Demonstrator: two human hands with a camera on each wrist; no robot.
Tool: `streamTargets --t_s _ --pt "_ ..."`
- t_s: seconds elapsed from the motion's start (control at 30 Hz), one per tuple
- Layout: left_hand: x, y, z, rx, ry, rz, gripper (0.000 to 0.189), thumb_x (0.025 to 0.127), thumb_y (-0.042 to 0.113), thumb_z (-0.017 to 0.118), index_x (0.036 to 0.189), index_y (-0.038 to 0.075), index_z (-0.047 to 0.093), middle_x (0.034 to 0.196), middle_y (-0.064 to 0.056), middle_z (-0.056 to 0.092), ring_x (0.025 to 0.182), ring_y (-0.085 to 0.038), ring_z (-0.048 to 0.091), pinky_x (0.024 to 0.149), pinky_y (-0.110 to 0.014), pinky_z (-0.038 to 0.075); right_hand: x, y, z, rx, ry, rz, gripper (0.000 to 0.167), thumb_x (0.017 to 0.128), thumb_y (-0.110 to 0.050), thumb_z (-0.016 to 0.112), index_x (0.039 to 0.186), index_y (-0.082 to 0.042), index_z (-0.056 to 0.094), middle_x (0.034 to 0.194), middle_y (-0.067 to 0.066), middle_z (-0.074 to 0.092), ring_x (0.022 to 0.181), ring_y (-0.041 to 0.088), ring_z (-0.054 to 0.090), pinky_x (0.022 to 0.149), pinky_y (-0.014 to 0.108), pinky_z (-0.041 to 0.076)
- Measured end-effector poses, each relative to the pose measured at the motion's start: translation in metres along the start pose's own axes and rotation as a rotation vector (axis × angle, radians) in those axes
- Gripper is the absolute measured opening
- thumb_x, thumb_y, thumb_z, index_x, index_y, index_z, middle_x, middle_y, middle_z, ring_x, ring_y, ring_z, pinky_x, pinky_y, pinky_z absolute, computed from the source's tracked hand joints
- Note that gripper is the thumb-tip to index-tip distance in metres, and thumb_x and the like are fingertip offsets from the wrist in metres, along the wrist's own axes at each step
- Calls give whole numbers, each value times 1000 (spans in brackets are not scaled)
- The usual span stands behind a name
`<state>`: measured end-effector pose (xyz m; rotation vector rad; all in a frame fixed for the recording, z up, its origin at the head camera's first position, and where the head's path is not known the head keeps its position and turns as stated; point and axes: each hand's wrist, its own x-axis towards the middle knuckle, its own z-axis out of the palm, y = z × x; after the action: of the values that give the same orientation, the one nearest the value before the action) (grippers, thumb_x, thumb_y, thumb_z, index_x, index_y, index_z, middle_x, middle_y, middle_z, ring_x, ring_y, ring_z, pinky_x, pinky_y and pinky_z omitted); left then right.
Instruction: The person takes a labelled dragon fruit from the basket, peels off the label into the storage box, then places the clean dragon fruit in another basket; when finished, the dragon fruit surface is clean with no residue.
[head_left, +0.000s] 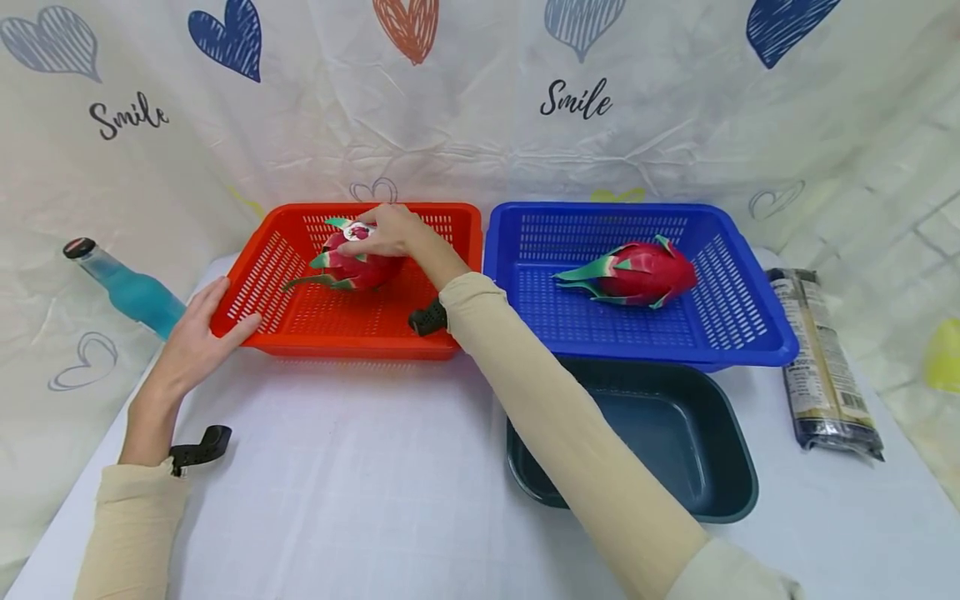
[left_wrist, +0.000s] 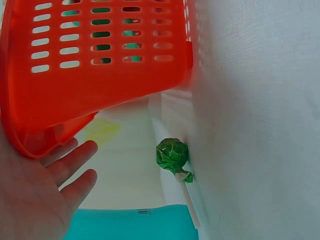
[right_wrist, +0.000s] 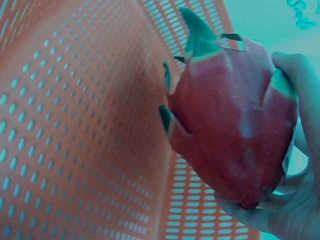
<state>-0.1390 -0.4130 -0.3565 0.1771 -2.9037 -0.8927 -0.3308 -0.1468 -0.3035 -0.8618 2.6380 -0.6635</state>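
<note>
My right hand (head_left: 388,231) reaches into the red basket (head_left: 360,348) and grips a dragon fruit (head_left: 367,271) with green-tipped scales and a white sticker. In the right wrist view, fingers and thumb curve round one side of this dragon fruit (right_wrist: 227,120), close to the perforated basket wall (right_wrist: 100,125). At the red basket's left front corner, my left hand (head_left: 197,340) rests against the rim with its fingers spread. The left wrist view shows those fingers extended past the rim, holding nothing. A second dragon fruit (head_left: 645,271) lies in the blue basket (head_left: 637,343).
A blue bottle (head_left: 138,293) with a dark cap is left of my left hand. Near it is a green-wrapped lollipop (left_wrist: 172,155). A dark basin (head_left: 723,450) stands before the blue basket, partly under my right sleeve. A printed packet (head_left: 825,367) lies at the right.
</note>
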Motion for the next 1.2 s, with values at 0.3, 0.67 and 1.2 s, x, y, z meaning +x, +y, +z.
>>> streamTargets --t_s 0.3,0.67,1.2 --pt "0 1 1 -5 -15 -15 89 92 52 54 157 15 6 162 -20 9 137 -51 25 99 -72 34 -21 -16 -22 38 97 -41 85 80 -68 59 152 -31 30 138 1 49 119 11 45 90 20 47" --pt "-2 -1 2 2 -26 -32 90 92 53 53 157 15 4 162 -21 8 138 -52 23 97 -71 37 -64 -25 -28 268 227 -145 68 82 -57 65 142 -29 50 113 -6 65 101 5 54 75 17 52" --pt "-1 1 0 -24 1 12 87 92 49 55 157 15 8 161 -19 13 132 -48 28 93 -70 41 -185 -36 -21 364 150 -173 64 82 -53 69 139 -30 53 110 -6 59 102 7 52 72 22 56"
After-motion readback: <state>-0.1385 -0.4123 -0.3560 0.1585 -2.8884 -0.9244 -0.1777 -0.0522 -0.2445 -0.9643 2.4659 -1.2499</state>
